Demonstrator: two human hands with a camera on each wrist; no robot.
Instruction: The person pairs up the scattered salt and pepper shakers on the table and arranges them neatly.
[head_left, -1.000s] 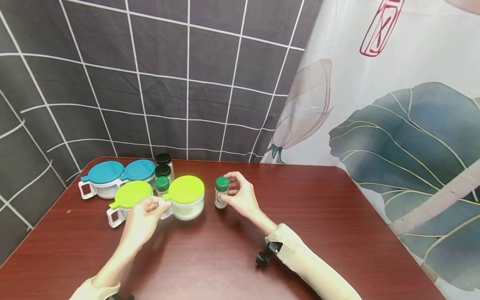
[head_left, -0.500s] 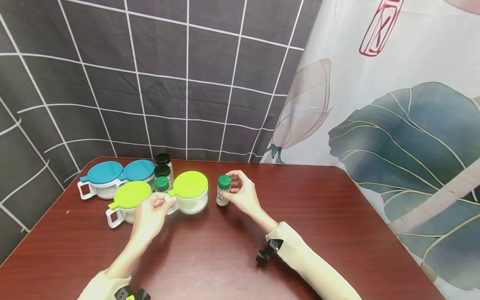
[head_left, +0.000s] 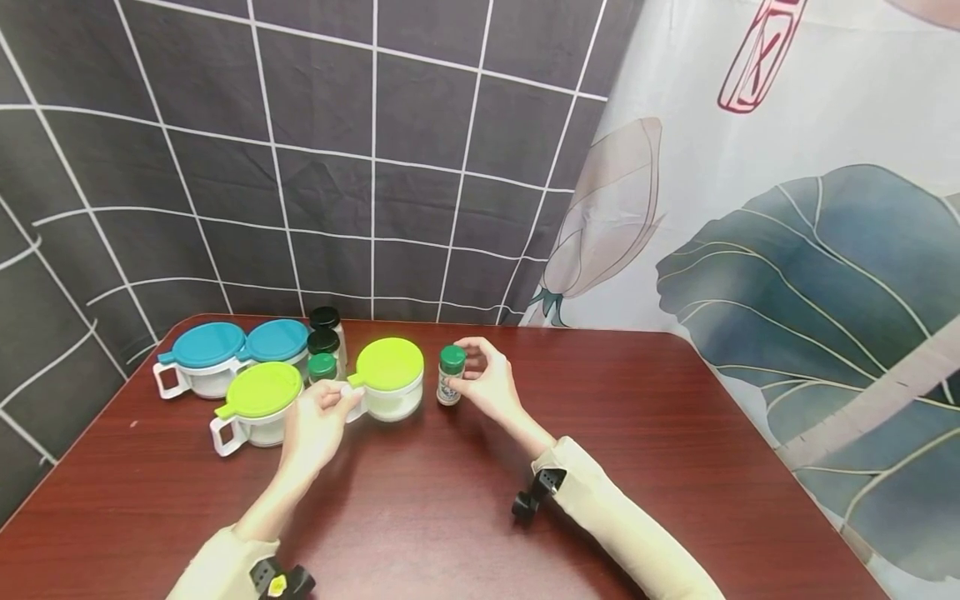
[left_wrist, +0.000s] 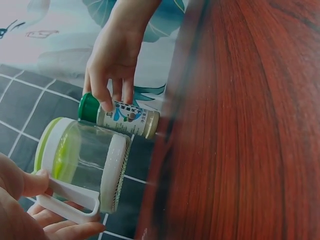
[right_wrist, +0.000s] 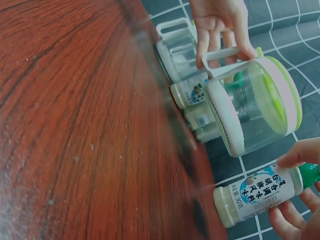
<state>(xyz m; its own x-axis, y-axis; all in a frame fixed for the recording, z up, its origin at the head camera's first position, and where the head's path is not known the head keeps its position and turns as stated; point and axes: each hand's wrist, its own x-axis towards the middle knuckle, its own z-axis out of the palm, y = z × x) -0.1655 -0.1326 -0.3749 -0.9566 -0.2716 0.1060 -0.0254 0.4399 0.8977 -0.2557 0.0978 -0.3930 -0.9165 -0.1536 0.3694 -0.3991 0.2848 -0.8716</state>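
My left hand [head_left: 313,427] pinches the white handle [left_wrist: 75,192] of a clear seasoning jar [head_left: 390,364] with a lime-green lid. Pale contents show low in that jar in the head view. Just to its right, my right hand [head_left: 491,383] grips a small spice bottle [head_left: 450,387] between thumb and fingers, near its green cap. The bottle's printed label [right_wrist: 262,192] faces the right wrist view, and its pale contents show below the label. Jar and bottle stand upright, side by side, with a narrow gap in the head view.
Left of the held jar are another lime-lidded jar [head_left: 264,389] and two blue-lidded jars [head_left: 208,345] [head_left: 276,340]. Between them stand two black-capped bottles [head_left: 325,317] [head_left: 323,341] and a green-capped bottle [head_left: 322,367]. A tile-patterned cloth [head_left: 420,200] hangs behind the reddish wooden table [head_left: 450,517].
The left hand has carried the lime-lidded jar to the right and farther back. The right hand, still gripping the spice bottle, has shifted slightly the same way.
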